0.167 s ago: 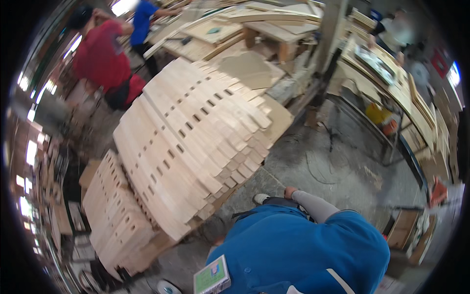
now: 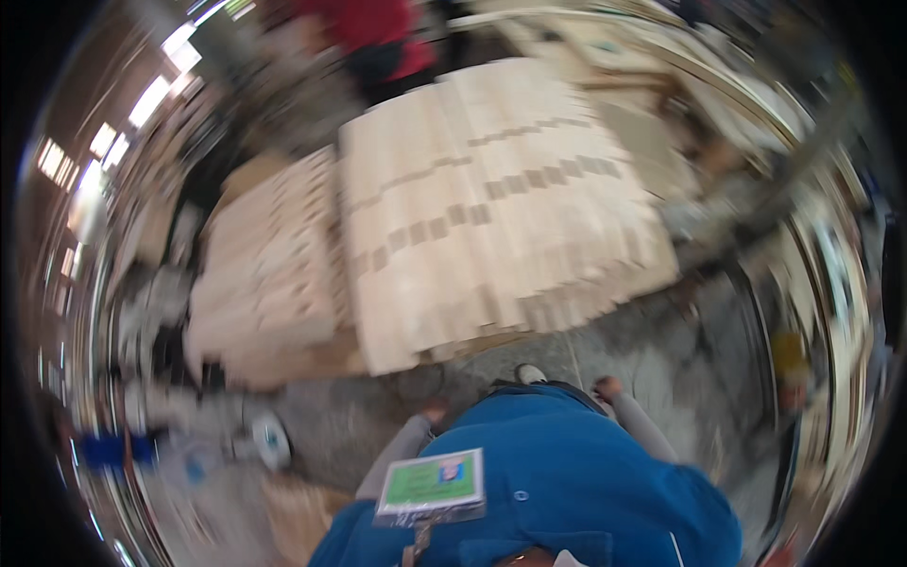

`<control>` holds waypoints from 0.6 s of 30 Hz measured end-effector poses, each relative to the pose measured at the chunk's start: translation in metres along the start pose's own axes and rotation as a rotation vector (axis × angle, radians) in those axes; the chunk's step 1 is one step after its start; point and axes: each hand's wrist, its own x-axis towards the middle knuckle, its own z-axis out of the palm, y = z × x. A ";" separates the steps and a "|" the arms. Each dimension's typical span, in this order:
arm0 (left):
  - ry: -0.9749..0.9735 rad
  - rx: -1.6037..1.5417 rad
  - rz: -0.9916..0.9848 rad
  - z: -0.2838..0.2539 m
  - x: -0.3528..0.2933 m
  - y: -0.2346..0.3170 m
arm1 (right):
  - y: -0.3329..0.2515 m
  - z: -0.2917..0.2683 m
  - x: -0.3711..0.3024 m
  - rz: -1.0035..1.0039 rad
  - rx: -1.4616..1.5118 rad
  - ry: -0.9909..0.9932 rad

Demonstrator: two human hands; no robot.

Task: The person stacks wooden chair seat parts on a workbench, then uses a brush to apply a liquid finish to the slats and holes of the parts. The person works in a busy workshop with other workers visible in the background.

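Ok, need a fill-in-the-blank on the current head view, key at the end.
The smaller pale wooden stack stands to the ____ of the larger slotted pale wooden stack.
The green-and-white rectangular badge lies on a ____ cloth shirt.
Of the two stacks, the bare left hand and bare right hand touch ____.
Missing: left; blue; neither.

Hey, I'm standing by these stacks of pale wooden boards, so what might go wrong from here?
The larger stack of pale boards has uneven ends facing you; your left hand or right hand might scrape them if you step closer. The badge hanging over your blue shirt could snag there if you lean in.
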 end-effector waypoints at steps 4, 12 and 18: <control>0.204 -0.956 -0.543 0.013 -0.007 -0.016 | 0.022 -0.124 0.019 -0.124 0.632 0.309; 1.273 -1.626 -0.557 -0.013 -0.082 -0.027 | -0.177 -0.382 -0.039 -1.028 0.772 0.687; 1.657 -1.343 -0.507 -0.076 -0.196 -0.036 | -0.449 -0.267 -0.195 -1.608 0.261 0.073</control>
